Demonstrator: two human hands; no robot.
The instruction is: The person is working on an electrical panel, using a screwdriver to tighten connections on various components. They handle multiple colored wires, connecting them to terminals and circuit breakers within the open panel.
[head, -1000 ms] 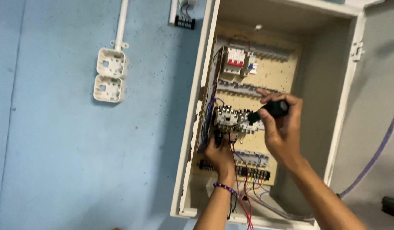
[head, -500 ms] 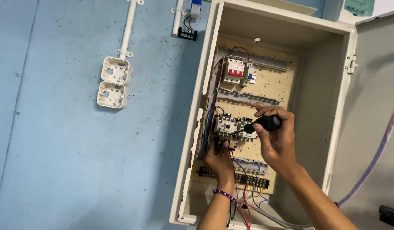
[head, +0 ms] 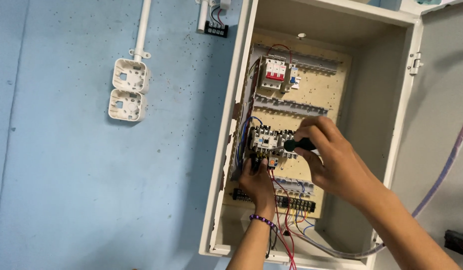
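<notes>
Right hand (head: 336, 160) is curled tightly around a screwdriver (head: 297, 145) with a dark green and black handle, its tip aimed at the grey contactor block (head: 269, 140) mounted in the middle of the backboard inside the open cream metal cabinet (head: 226, 150). Left hand (head: 257, 180), with a purple bead bracelet (head: 261, 219) on the wrist, reaches up from below; its fingers press against the underside of the contactor block, where red and black wires (head: 284, 220) enter, but whether they pinch a wire cannot be told. Near the top of the board sits a breaker with red switches (head: 274, 72). A black terminal strip (head: 291, 201) runs along the bottom. On the blue wall to the left, 2 white junction boxes (head: 129, 90) hang under a pipe.
</notes>
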